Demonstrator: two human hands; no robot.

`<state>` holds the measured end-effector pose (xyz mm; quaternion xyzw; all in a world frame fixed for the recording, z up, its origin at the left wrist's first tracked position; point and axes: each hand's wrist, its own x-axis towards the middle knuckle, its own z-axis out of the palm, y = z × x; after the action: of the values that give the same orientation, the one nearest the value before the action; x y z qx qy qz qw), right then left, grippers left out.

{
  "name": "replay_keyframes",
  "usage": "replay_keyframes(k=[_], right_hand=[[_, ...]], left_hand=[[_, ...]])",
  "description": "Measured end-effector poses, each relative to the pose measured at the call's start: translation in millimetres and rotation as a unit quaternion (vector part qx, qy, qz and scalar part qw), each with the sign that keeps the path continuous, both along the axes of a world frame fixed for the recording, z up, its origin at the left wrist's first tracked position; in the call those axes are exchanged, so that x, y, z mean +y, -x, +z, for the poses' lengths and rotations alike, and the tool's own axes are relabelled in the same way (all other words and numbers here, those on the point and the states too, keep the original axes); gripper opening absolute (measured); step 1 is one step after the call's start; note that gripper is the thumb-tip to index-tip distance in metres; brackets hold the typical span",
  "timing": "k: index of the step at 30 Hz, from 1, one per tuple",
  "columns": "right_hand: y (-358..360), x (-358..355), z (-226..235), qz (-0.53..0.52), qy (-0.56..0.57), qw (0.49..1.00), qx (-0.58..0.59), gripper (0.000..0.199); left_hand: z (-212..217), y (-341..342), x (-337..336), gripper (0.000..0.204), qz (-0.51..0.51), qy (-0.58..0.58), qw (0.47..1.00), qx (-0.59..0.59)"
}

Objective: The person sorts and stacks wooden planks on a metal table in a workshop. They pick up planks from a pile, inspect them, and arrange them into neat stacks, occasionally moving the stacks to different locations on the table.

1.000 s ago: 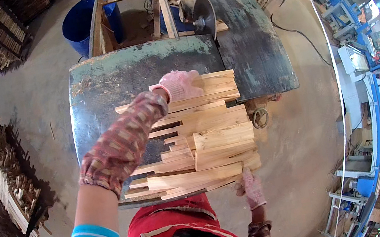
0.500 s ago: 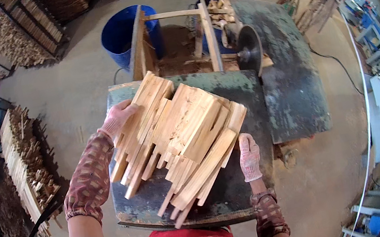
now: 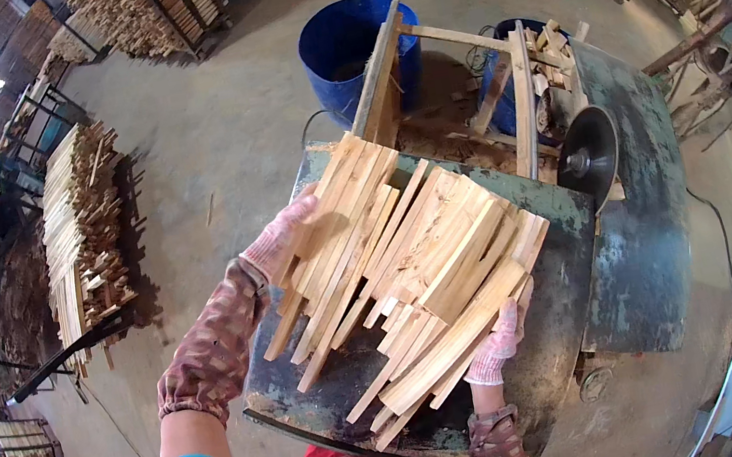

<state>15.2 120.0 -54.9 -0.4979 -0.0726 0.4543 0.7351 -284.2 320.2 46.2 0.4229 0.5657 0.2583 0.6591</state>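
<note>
A loose, fanned-out bundle of pale wooden strips lies slantwise over the dark, worn saw table. My left hand, in a pinkish knit glove, grips the bundle's left side, with some of its fingers hidden by the wood. At the right edge, my gloved right hand closes against the outermost strips, its fingertips along their side. A narrow gap runs between the left group of strips and the thicker middle pieces. Beyond the bundle, to the right, stands a round saw blade.
Behind the table is a wooden frame between a blue barrel and another barrel full of offcuts. A second table panel adjoins on the right. Stacked strips stand at left; a cable crosses the floor at right.
My right hand, apart from the strips before, now touches their right edge. The gap in the bundle's left part has widened. The whole view has turned, shifting the table rightward.
</note>
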Motion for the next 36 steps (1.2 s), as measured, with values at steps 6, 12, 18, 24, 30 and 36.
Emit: replay_keyframes(k=[6,12,18,24,30,36], right_hand=[[-3,23,19,-0.041,0.015,0.999,0.024,0.064],[-24,25,20,0.070,-0.009,0.986,0.149,0.057],[-16,29,37,0.089,0.053,0.984,0.144,0.070],[-7,57,62,0.185,-0.012,0.978,0.095,0.074],[2,102,110,0.308,-0.081,0.948,-0.025,0.065],[4,117,181,0.434,-0.114,0.885,-0.128,0.074]], left_hand=[[14,-1,-4,0.068,0.005,0.125,0.992,-0.018],[-8,15,6,0.053,-0.009,0.177,0.982,-0.066],[-36,51,-8,0.053,0.015,0.146,0.988,-0.053],[-16,73,-60,0.069,0.124,0.167,0.967,-0.147],[-21,89,-113,0.053,0.254,0.080,0.943,-0.198],[-17,71,-173,0.075,0.294,-0.138,0.908,-0.264]])
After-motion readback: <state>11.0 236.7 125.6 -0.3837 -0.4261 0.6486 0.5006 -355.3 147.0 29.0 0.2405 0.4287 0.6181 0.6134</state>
